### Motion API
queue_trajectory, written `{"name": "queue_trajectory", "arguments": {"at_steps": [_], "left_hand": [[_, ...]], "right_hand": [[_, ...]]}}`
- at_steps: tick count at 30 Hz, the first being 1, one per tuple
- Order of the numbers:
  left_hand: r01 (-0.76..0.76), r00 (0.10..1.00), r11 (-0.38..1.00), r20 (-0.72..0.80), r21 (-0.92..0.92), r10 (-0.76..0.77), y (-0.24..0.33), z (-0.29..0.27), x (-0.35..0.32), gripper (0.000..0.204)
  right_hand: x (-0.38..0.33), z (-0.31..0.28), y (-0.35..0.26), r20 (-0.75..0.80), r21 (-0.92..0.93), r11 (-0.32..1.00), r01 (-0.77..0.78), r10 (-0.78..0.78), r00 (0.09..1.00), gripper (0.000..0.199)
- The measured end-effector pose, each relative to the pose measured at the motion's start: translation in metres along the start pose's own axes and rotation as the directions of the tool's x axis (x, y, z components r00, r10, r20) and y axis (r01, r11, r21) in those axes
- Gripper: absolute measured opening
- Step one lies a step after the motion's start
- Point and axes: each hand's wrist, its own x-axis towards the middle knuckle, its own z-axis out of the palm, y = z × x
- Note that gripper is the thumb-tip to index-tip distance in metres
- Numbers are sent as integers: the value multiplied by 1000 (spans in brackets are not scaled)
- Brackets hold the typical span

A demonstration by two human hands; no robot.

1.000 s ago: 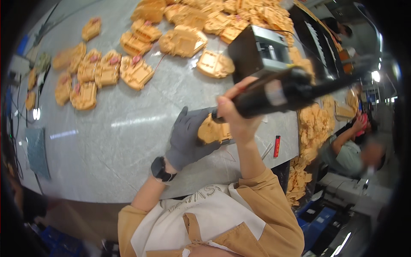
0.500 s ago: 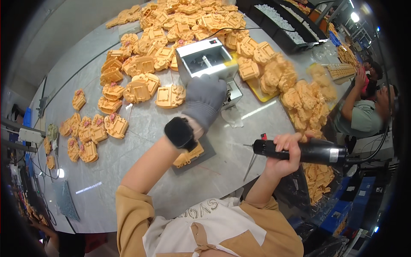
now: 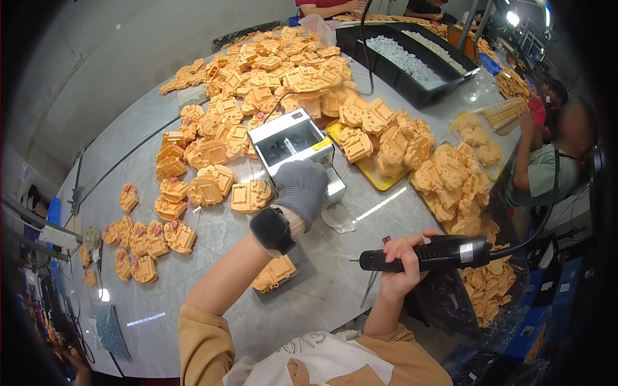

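Observation:
My left hand [image 3: 301,188], in a grey glove with a black watch at the wrist, reaches over the front of a small silver box-shaped machine [image 3: 293,147] and rests on it; I cannot see whether it holds anything. My right hand [image 3: 404,256] grips a black electric screwdriver [image 3: 430,253] held level, its bit pointing left above the table. An orange plastic part [image 3: 275,273] lies on a dark pad near the table's front edge, under my left forearm.
Many orange plastic parts [image 3: 257,83] cover the grey table [image 3: 129,148], some on yellow trays [image 3: 371,176]. A black bin of small pale pieces [image 3: 412,61] stands at the back. A seated person [image 3: 550,161] works at the right. Tweezers [image 3: 372,287] lie near the edge.
My left hand let go of the orange part and reached up to the silver machine. My right hand swung the screwdriver down to the right, level.

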Motion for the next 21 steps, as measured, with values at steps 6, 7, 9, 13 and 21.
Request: {"name": "queue_trajectory", "arguments": {"at_steps": [6,7,9,13,21], "left_hand": [[-64,953,998,-296,15,65,-4,27,-12,11],[-53,951,998,-302,27,58,-5,29,-13,12],[-23,960,1000,-279,17,27,-4,27,-11,14],[32,988,998,-150,-48,-39,-7,19,-8,17],[33,998,999,-47,4,-33,-1,8,-5,15]], "right_hand": [[0,-3,-1,-33,-20,1000,-15,14,999,42],[0,-4,0,-31,-21,1000,-22,22,999,43],[2,-5,0,-26,-20,999,-33,33,999,43],[1,2,2,-43,-23,997,-72,71,997,44],[3,-2,4,-54,-26,995,-98,96,994,45]]}}
